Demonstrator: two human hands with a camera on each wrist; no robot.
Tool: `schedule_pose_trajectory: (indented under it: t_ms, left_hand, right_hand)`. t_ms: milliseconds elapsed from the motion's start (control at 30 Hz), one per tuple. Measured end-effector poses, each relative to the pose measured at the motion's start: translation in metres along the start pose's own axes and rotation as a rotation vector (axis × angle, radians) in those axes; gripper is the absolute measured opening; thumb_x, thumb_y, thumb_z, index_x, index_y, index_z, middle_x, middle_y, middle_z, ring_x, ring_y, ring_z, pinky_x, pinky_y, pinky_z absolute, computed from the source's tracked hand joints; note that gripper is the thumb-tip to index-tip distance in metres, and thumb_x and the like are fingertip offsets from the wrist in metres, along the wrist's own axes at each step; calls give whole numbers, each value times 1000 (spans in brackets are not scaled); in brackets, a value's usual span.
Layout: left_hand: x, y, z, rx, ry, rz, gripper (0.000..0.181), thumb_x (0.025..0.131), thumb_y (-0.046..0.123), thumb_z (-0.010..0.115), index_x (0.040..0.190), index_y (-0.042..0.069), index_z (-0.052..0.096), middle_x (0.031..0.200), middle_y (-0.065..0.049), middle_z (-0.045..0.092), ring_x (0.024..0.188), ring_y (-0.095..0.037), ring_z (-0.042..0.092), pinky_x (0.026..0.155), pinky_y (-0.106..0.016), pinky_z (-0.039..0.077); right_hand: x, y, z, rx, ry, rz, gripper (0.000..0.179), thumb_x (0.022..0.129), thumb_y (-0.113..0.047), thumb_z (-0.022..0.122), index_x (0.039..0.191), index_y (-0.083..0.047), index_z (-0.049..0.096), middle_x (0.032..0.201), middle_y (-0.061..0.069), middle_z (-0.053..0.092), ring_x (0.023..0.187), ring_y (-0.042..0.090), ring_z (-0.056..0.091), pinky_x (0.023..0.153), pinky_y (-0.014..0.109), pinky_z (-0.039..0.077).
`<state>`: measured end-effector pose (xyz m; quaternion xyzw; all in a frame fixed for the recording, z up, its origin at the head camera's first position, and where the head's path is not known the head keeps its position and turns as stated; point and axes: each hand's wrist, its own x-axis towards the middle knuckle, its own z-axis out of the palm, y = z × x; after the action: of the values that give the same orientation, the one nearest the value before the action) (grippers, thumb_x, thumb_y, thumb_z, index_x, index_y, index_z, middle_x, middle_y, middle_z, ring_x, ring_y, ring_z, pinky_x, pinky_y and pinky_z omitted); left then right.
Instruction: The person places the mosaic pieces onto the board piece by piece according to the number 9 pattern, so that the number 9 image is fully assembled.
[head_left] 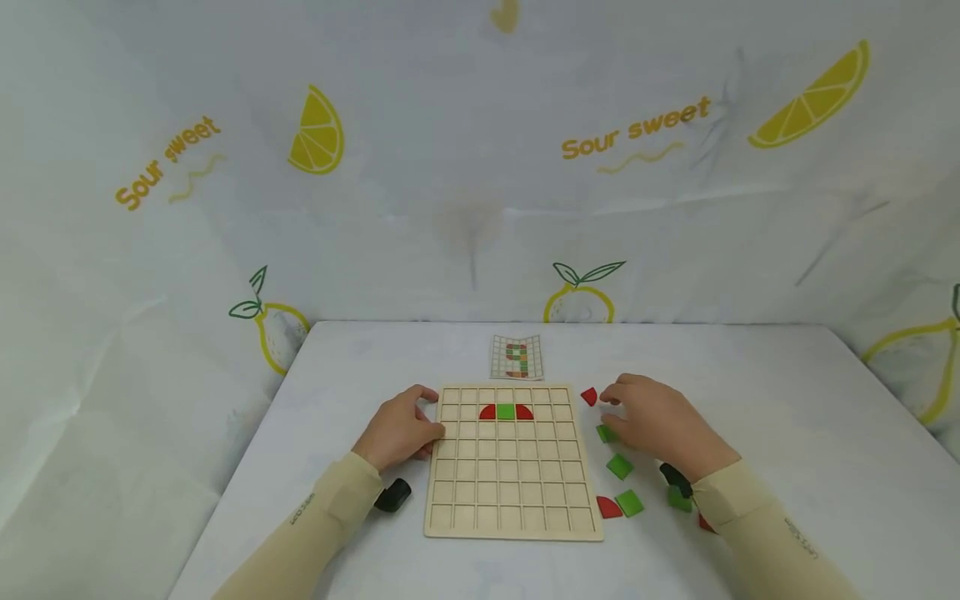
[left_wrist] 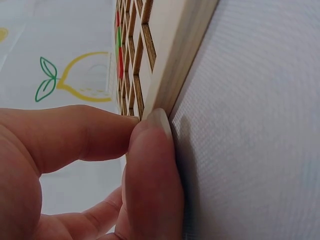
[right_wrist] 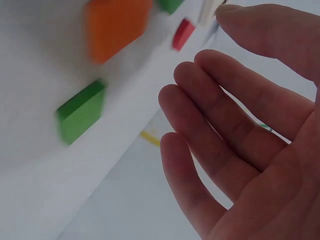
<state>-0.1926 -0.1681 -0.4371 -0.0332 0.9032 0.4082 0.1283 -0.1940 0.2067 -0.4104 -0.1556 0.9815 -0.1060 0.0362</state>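
Observation:
A wooden grid board (head_left: 517, 471) lies flat, with a green square tile (head_left: 506, 412) between two red quarter-round tiles (head_left: 487, 412) in one upper row. My left hand (head_left: 400, 427) is at the board's left edge, its thumb tip and index fingertip touching the side. On the right, my right hand (head_left: 654, 418) hovers palm-down over loose tiles, fingers loosely bent and nothing in them. A green tile (head_left: 606, 433) shows partly under its fingertips, and a red quarter-round tile (head_left: 589, 397) lies just ahead. In the right wrist view an orange tile (right_wrist: 117, 27) and another green tile (right_wrist: 82, 112) lie beside the fingers.
A pattern card (head_left: 516, 357) with a coloured figure on a grid lies behind the board. Several more green and red tiles (head_left: 619, 466) are scattered right of the board. One black object (head_left: 393, 495) is beside the left sleeve, another (head_left: 677, 479) by the right.

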Motion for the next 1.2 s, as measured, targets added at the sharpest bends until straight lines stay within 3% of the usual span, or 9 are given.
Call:
schedule_pose_trajectory:
  t_ms: [400,1200]
  left_hand:
    - [-2,1,-2,3,-4,-5,56,90,16,77,143,10,61,89,-6,70,64,-15,69,63,-28,56]
    - [-1,0,-2,-17,-13,9,56,89,15,77,143,9,61,90,-7,70,64,-16,70,63,-28,57]
  right_hand:
    - [-19,45,-1,11,-12,117,31,92,-20,81,117,-1,79,112,13,76,102,33,71,93,56,61]
    - [-21,51,5,8,-33,138,28,90,-14,85,114,0,79,108,13,76,98,32,70,95,57,61]
